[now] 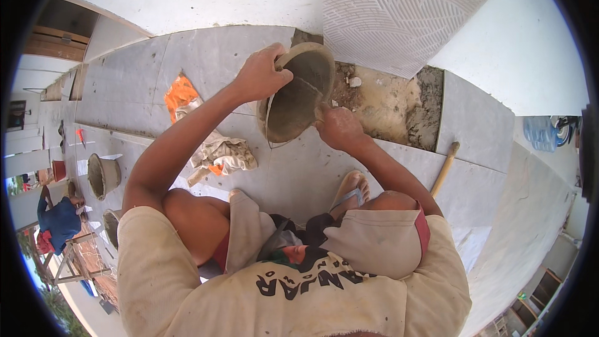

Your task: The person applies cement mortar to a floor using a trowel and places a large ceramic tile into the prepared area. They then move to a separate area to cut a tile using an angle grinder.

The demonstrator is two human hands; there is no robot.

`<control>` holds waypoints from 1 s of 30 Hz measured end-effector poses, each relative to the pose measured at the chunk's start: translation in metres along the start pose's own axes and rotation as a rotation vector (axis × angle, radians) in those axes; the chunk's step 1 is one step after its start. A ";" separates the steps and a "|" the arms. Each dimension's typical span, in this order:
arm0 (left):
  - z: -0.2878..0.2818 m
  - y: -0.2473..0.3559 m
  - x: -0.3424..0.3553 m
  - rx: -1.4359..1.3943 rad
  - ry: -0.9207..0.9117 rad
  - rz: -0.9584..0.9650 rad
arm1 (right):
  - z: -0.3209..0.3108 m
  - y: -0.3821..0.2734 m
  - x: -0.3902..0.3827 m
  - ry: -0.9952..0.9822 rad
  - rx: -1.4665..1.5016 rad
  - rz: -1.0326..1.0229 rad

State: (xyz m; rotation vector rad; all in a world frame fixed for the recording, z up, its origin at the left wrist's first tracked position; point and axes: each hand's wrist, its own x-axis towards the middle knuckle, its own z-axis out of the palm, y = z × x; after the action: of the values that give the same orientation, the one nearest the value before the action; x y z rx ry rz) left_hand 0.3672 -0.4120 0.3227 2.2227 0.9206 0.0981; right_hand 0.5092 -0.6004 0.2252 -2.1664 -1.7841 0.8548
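A mud-coated bucket [298, 103] is tilted on its side above the floor, with its mouth turned partly toward me. My left hand [265, 75] is closed on its upper left rim, the thumb over the edge. At the lower right rim, my right hand [340, 128] grips the same bucket, its fingers partly hidden. Grey residue coats the inside walls. Just beyond and to the right lies an untiled patch [384, 97] of rough floor, with wet-looking dark mortar [427, 109] along its right side.
A large tile [405, 9] with a ridged back stands at the wall. Grey floor tiles [125, 78] surround me. A dirty cloth [228, 153], an orange-and-white bag [181, 93] and a wooden handle [446, 168] lie nearby. More buckets [103, 176] and another person [59, 218] are at left.
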 end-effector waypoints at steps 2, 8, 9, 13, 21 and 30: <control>0.002 -0.004 0.000 0.059 0.061 0.019 | -0.007 -0.007 0.004 0.201 -0.060 0.006; 0.008 0.012 0.003 0.049 0.200 0.159 | 0.027 0.000 0.028 0.140 -0.047 0.062; 0.009 0.009 0.005 0.040 0.228 0.181 | 0.032 -0.006 0.026 0.090 -0.034 0.058; 0.002 -0.006 0.001 0.095 0.203 0.074 | 0.013 -0.015 0.014 0.076 0.038 -0.076; -0.018 -0.008 0.001 0.010 0.314 0.146 | 0.018 -0.026 0.012 0.118 -0.046 -0.137; -0.025 0.000 -0.007 -0.003 0.306 0.148 | -0.008 -0.036 0.013 0.244 -0.064 -0.151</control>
State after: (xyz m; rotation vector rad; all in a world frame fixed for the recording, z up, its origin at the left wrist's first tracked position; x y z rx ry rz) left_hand 0.3537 -0.4013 0.3423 2.3098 0.9108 0.5201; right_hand 0.4854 -0.5771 0.2461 -2.0398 -1.8430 0.4828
